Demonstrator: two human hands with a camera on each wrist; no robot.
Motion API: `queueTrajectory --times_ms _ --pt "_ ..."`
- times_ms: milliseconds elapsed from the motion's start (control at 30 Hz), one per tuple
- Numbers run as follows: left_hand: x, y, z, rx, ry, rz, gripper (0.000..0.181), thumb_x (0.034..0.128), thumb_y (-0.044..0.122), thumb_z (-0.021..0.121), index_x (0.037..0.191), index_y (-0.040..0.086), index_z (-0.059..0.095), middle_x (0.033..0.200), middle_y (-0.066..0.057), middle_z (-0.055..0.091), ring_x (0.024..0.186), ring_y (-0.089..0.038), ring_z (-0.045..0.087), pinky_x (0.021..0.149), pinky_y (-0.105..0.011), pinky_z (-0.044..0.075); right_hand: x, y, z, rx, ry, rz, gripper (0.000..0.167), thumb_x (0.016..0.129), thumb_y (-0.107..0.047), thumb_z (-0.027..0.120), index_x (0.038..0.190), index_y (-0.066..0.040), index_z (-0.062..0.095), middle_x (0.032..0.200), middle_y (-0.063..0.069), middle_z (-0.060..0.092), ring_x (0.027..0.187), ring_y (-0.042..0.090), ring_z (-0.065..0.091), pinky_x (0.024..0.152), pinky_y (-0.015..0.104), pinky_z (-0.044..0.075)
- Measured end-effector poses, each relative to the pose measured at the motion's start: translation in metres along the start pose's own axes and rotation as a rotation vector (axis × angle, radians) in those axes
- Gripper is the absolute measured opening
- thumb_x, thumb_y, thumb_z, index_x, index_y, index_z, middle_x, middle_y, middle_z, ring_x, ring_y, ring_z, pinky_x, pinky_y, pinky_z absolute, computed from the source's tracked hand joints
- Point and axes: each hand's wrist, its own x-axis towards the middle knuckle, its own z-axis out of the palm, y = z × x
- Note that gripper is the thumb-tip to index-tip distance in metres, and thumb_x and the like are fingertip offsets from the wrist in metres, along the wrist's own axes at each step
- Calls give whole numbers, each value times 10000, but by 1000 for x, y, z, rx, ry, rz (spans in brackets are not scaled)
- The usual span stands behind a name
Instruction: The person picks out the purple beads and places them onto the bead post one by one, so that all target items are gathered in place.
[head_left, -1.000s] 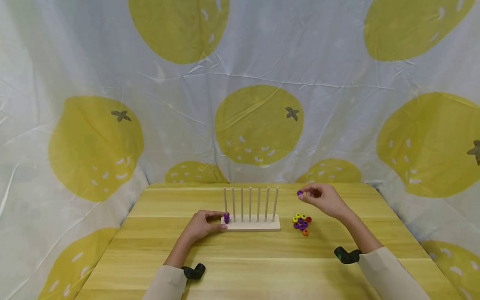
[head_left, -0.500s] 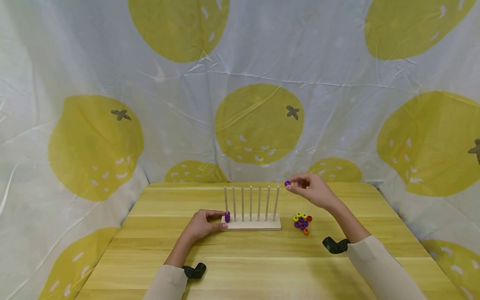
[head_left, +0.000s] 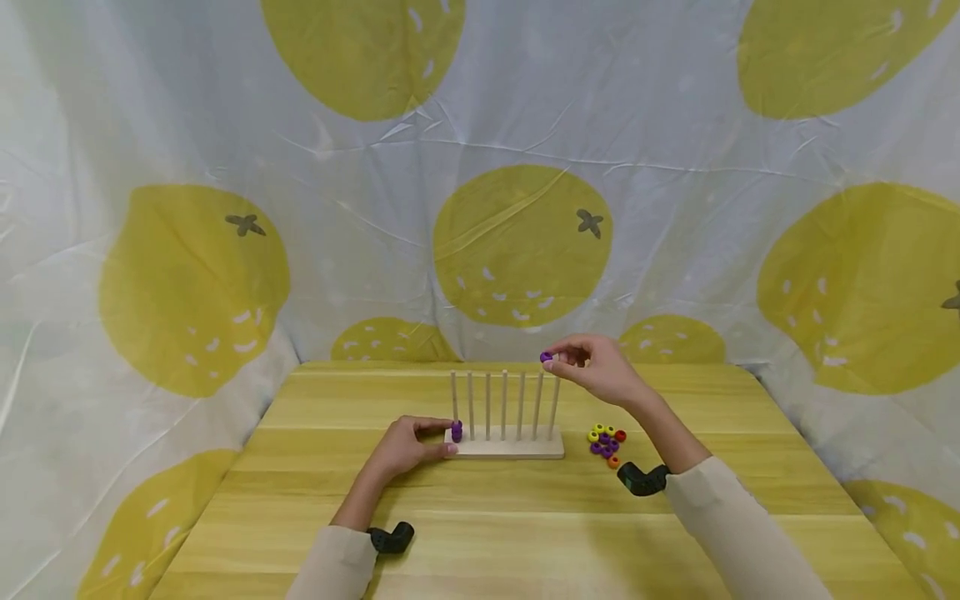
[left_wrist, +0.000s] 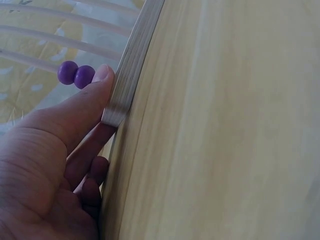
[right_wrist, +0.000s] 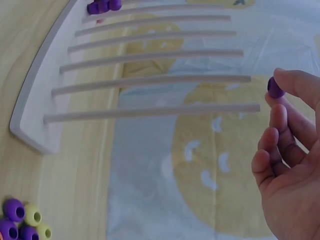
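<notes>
A wooden stand (head_left: 510,450) with a row of upright pegs sits on the table. Purple beads (left_wrist: 76,74) are stacked low on its leftmost peg; my thumb partly covers them in the left wrist view. My left hand (head_left: 401,448) holds the left end of the stand's base between thumb and fingers. Above the stand's right end, my right hand (head_left: 600,368) pinches one purple bead (right_wrist: 275,87) between thumb and index finger. That bead is level with the peg tops and apart from the pegs in the right wrist view. The other right fingers are loosely curled.
Right of the stand lies a small cluster of loose beads: purple beads (head_left: 604,438), yellow beads (head_left: 598,429), a red bead (head_left: 620,436) and an orange bead (head_left: 613,462). Behind the wooden table (head_left: 480,525) hangs a fruit-patterned cloth (head_left: 360,242).
My right hand has moved left and upward with the purple bead, from beyond the bead cluster to over the stand's right end. My left hand has stayed on the base.
</notes>
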Motion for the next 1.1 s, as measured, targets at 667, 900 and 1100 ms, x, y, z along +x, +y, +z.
queueTrajectory --times_ms 667,900,1100 --pt "-1 1 0 -9 5 1 460 806 468 875 1230 332 762 1338 0 701 1335 -319 584 1104 -542 473 35 -36 45 -6 -25 -87 215 971 -365 723 1136 -246 791 922 -43 670 725 198 501 625 290 401" --pt "0 1 0 -10 -3 4 456 812 468 870 1232 330 762 1337 0 701 1331 -323 586 1098 -552 473 46 -47 59 -25 -64 -148 225 970 -327 727 1146 -205 798 923 -46 684 784 170 537 654 286 432" --pt "1 1 0 0 -3 7 458 816 469 866 1240 331 760 1349 -5 694 1337 -330 581 1100 -558 471 53 -53 67 -49 -88 -191 195 966 -290 735 1111 -183 807 906 -56 681 810 159 541 694 288 448"
